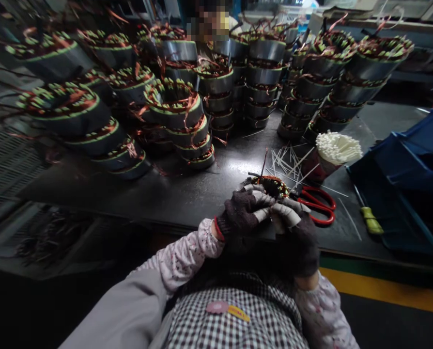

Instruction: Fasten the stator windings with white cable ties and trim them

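Low in the middle of the frame I see both gloved hands closed together on one stator core (274, 185) with copper windings, held just above the near edge of the dark tabletop (187, 189). My left hand (242, 213) curls over the core's near left side, its taped fingertips bent tight against the rim. My right hand (299, 232) wraps the near right side, fingers folded across toward the left ones so the two sets nearly touch. Neither is spread; both grip firmly, and most of the core is hidden behind them. A thin wire lead sticks up from its top.

Just right of the core lie red-handled scissors (320, 206), with loose white cable ties (287, 162) scattered behind them. Further right stands a bundle of white sleeving tubes (337, 147), and a yellow-handled screwdriver (369, 220) lies near the blue bins (416, 165) at the right edge. Across the upper half of the frame, stacks of wound stators (180, 116) crowd the far tabletop.
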Action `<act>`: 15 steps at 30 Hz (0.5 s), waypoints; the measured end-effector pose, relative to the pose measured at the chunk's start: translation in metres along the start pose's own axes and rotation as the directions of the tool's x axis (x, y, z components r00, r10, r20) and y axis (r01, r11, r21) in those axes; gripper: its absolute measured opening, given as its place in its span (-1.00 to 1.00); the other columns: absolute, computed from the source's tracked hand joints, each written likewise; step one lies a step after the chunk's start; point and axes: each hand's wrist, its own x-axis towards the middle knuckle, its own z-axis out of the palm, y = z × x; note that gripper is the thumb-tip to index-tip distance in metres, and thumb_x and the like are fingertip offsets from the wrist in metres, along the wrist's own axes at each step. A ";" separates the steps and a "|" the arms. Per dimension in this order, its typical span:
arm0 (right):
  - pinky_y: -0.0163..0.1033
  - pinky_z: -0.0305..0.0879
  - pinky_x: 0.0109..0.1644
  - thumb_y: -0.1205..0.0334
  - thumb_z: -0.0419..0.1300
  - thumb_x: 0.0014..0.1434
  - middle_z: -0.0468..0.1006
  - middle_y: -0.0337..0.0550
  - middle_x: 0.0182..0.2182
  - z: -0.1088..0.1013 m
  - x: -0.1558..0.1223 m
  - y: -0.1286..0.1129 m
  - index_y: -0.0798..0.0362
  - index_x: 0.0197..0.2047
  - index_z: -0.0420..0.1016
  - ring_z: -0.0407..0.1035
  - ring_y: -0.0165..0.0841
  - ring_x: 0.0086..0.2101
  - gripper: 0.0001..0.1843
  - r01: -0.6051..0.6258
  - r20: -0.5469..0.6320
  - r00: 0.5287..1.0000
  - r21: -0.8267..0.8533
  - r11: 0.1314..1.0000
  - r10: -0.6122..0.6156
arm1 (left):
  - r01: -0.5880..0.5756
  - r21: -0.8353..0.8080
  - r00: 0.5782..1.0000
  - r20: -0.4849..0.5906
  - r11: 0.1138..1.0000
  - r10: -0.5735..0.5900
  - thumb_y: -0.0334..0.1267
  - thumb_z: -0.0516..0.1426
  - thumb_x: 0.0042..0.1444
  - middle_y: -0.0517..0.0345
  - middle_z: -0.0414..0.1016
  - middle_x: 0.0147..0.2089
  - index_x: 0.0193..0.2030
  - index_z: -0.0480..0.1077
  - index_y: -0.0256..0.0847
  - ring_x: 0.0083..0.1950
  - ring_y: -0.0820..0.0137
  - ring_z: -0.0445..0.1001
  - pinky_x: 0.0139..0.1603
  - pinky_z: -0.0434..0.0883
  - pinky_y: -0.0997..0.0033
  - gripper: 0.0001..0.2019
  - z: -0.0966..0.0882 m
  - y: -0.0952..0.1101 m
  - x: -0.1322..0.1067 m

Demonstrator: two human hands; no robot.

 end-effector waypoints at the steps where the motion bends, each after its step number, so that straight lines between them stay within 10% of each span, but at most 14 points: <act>1: 0.13 0.69 0.17 0.15 0.35 0.54 0.83 -0.09 -0.01 -0.002 0.002 -0.003 -0.14 -0.02 0.80 0.69 -0.10 0.03 -0.85 0.037 -0.003 0.999 0.015 0.999 -0.037 | -0.008 0.007 1.000 -0.007 1.000 0.008 -0.25 0.35 0.41 0.08 0.88 -0.03 0.00 0.78 -0.09 0.27 0.08 0.75 0.51 0.59 -0.19 -0.86 0.001 0.000 0.000; 6: 0.06 0.69 0.23 0.23 0.38 0.53 0.80 -0.20 0.11 -0.009 -0.003 -0.019 -0.22 -0.01 0.75 0.68 -0.16 0.14 -0.88 -0.135 -0.003 0.990 0.304 0.943 0.143 | -0.079 0.038 0.997 -0.021 0.996 0.079 -0.20 0.33 0.42 0.03 0.87 0.09 0.07 0.78 -0.12 0.33 0.05 0.73 0.56 0.55 -0.20 -0.80 0.003 -0.007 -0.001; 12: -0.18 0.55 -0.39 -0.08 0.38 0.48 0.71 -0.25 -0.37 -0.016 -0.020 -0.014 -0.14 -0.13 0.68 0.58 -0.27 -0.42 -0.77 -0.433 0.233 0.898 0.322 0.842 0.373 | -0.060 0.181 0.998 0.029 0.982 0.055 -0.26 0.38 0.40 -0.02 0.85 0.04 0.10 0.74 -0.13 0.37 -0.03 0.72 0.51 0.57 -0.27 -0.81 0.000 -0.012 -0.005; 15: -0.21 0.50 -0.38 -0.10 0.33 0.55 0.62 -0.27 -0.39 -0.006 0.001 -0.018 -0.13 -0.06 0.66 0.49 -0.32 -0.44 -0.75 -0.441 0.168 0.897 0.366 0.820 0.408 | -0.111 0.174 0.992 0.081 0.979 0.098 -0.27 0.36 0.44 0.03 0.86 0.01 0.04 0.74 -0.10 0.37 -0.01 0.73 0.53 0.55 -0.27 -0.88 0.000 -0.008 -0.005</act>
